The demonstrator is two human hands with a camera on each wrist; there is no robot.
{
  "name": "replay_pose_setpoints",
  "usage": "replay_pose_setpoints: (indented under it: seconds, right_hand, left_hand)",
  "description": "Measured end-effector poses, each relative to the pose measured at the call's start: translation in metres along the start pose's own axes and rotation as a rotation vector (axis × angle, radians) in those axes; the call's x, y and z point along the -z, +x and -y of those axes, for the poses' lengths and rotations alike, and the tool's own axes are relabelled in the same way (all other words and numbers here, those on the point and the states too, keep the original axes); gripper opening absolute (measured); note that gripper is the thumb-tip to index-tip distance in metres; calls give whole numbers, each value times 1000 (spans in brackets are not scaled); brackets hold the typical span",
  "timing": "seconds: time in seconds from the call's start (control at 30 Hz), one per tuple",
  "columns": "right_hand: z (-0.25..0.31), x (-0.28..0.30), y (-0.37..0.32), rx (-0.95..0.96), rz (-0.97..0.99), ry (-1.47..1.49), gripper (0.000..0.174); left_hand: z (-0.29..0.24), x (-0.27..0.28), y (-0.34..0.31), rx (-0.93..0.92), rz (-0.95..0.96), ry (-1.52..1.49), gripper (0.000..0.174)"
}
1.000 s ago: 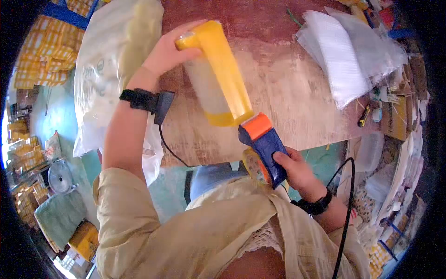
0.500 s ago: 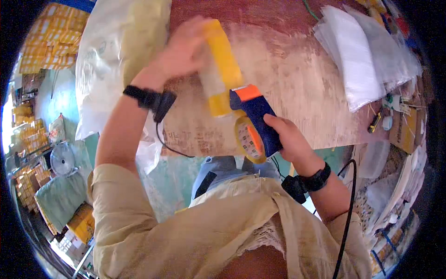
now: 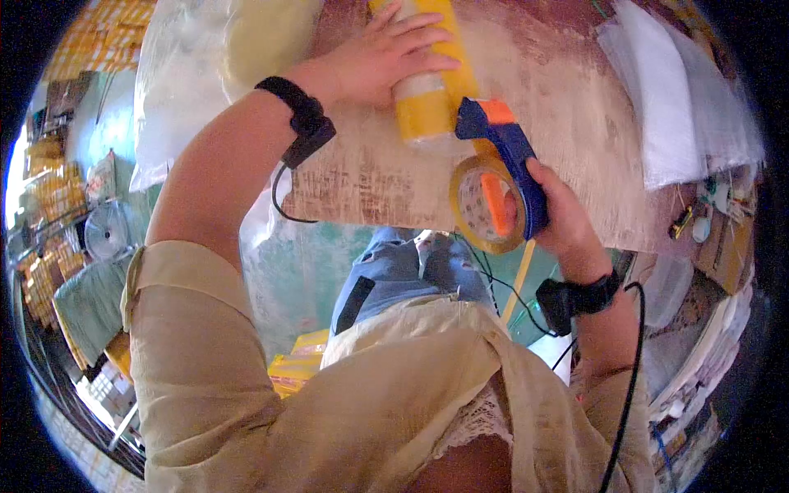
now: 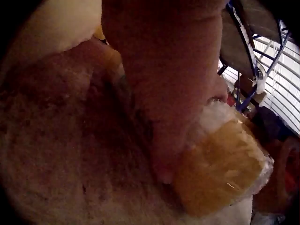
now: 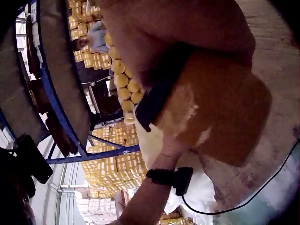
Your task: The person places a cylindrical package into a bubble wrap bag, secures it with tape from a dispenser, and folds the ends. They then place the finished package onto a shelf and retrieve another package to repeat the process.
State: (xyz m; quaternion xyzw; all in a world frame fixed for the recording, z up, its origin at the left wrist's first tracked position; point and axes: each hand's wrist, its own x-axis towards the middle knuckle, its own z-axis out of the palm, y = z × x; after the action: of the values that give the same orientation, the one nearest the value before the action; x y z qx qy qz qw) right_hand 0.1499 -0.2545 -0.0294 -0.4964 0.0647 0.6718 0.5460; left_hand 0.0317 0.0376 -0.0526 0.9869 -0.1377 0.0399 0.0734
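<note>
My left hand (image 3: 394, 62) lies across a long package (image 3: 426, 115) wrapped in clear plastic and yellow tape, its fingers spread and straight over the top. In the left wrist view the thumb points down beside the package's taped end (image 4: 220, 168). With my right hand (image 3: 559, 209) I grip a dark blue and orange tape dispenser (image 3: 526, 168). A roll of yellow-brown tape (image 3: 462, 205) sits on it. From the dispenser's head, a yellow strip (image 3: 462, 62) runs up along the package's right side. The right wrist view shows the roll (image 5: 220, 108) large and close.
The wooden tabletop (image 3: 370, 185) has its front edge near my body. A big clear bag (image 3: 185, 90) stands at the left, with a pale rounded thing beside it. Plastic bags (image 3: 662, 107) lie at the right. A cable hangs from each wrist strap. Taped boxes are stacked beyond.
My left hand moved off the package's far end and now lies over it nearer its near end. The package and dispenser shifted up and right in view, with the dispenser at the package's side.
</note>
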Motion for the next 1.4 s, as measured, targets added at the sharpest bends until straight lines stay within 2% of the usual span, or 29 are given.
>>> replay_pose_setpoints:
  seconds: [0.17,0.27,0.37,0.47,0.57,0.67,0.77,0.87,0.93,1.0,1.1,1.17,1.3,1.33,1.4]
  right_hand:
    - [-45,12,-4,94,6,53,43]
    - [-73,37,9,101,70,101,41]
    - [-95,24,5,145,61,242,38]
    - [-117,16,7,127,56,347,36]
    - [-127,10,9,116,86,410,36]
    - [-131,7,12,114,88,462,37]
    - [-134,18,13,157,129,538,39]
    - [-133,32,12,227,265,608,44]
    - [-136,30,13,257,259,653,45]
    - [-142,33,16,313,349,695,44]
    - [-145,26,19,354,257,672,44]
    - [-150,27,21,314,286,658,45]
    - [-173,19,17,228,284,663,48]
    - [-177,10,13,221,169,703,50]
    - [-208,22,11,277,383,846,50]
  left_hand:
    - [-2,-9,1,-32,-72,28,64]
    - [-11,-2,4,40,-15,46,65]
    - [1,-18,5,-3,-98,80,67]
    - [-12,0,8,90,67,46,63]
    - [1,-16,10,84,75,221,68]
    - [16,-8,16,-116,135,500,69]
    - [9,0,41,-115,204,333,75]
    - [14,3,56,-226,223,264,81]
    - [22,5,60,-254,242,208,85]
    - [26,4,67,-289,247,155,86]
    - [24,2,71,-310,218,125,84]
    - [9,-2,65,-279,171,155,84]
    - [-4,-5,46,-303,257,173,85]
    - [-15,-2,52,-311,297,121,84]
    - [-36,0,57,-311,323,58,84]
